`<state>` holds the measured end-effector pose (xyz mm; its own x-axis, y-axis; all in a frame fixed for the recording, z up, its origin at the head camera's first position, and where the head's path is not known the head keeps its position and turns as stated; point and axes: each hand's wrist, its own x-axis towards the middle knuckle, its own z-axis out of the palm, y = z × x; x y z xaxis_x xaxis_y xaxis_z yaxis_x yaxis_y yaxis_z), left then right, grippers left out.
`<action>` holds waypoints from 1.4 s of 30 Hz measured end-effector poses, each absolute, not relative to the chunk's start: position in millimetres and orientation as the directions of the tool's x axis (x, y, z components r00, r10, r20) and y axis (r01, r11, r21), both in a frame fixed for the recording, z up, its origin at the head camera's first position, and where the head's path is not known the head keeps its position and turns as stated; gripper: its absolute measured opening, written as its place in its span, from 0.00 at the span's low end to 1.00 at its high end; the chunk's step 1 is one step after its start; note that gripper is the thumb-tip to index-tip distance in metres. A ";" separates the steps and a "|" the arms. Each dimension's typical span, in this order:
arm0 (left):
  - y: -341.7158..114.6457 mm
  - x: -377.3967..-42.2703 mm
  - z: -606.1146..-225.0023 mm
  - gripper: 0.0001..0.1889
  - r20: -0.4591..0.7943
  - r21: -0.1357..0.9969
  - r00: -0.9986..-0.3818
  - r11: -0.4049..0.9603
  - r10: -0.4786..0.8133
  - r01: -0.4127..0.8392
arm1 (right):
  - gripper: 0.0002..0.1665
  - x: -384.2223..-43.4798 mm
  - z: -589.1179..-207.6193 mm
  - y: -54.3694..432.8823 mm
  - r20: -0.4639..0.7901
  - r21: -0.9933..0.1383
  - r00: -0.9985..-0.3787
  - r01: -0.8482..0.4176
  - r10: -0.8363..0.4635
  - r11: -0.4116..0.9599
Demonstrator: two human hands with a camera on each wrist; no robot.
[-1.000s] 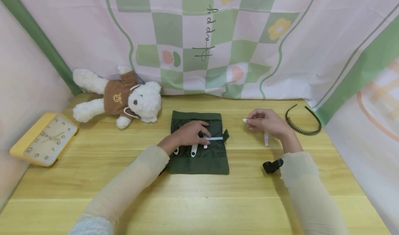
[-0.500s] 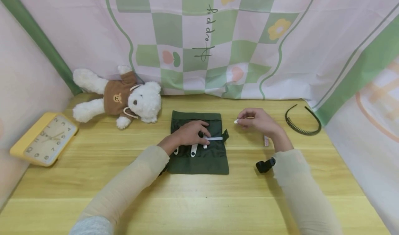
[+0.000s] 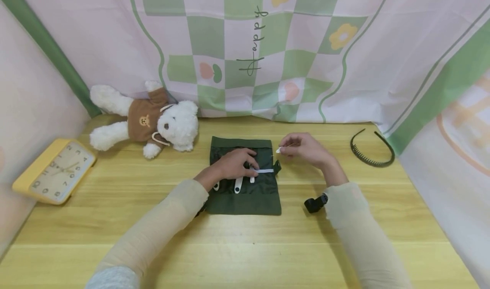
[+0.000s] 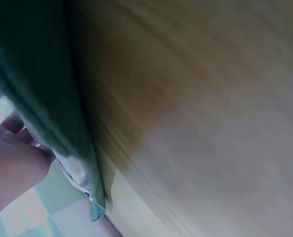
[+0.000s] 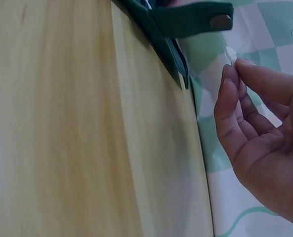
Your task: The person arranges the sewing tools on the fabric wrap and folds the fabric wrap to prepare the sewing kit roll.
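Small white piece in right hand, pinched between thumb and fingertips, held off the surface. It sits just right of the green pouch, apart from its right edge, between the pouch's far right corner and the snap tab. Its free end points left, at the pouch; something thin seems to stick out of that end, too small to tell what.

Pouch lies open near the middle of the surface, toward the far edge, long axis running near edge to far edge. White strap crosses it left-right to the tab. White handles lie lengthwise, near ends showing, far ends under left hand.

Left hand rests on the pouch, fingers spread; can't tell if a fingertip lifts the strap. It's on the pouch already; right hand is nearer the pouch's right edge. Key relation, I'd judge: short sideways gap from white piece to strap, which is slightly nearer the surface's near edge.
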<state>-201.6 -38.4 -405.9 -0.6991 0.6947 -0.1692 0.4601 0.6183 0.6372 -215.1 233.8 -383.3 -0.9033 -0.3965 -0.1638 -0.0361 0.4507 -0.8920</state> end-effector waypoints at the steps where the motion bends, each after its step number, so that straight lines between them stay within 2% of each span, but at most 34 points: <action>1: -38.2 -201.9 -406.1 0.12 -0.168 0.637 -0.700 0.618 0.694 0.460 | 0.11 -214.9 -384.1 231.9 -0.161 -0.893 -0.902 -0.040 -0.401 0.447; 24: -32.5 -199.4 -405.5 0.05 -0.144 0.606 -0.731 0.643 0.667 0.468 | 0.13 -215.6 -385.3 207.1 -0.147 -0.902 -0.884 -0.064 -0.443 0.427; 42: -32.5 -198.1 -406.4 0.05 -0.129 0.589 -0.740 0.652 0.660 0.478 | 0.12 -222.8 -389.6 196.8 -0.163 -0.846 -0.858 -0.134 -0.488 0.517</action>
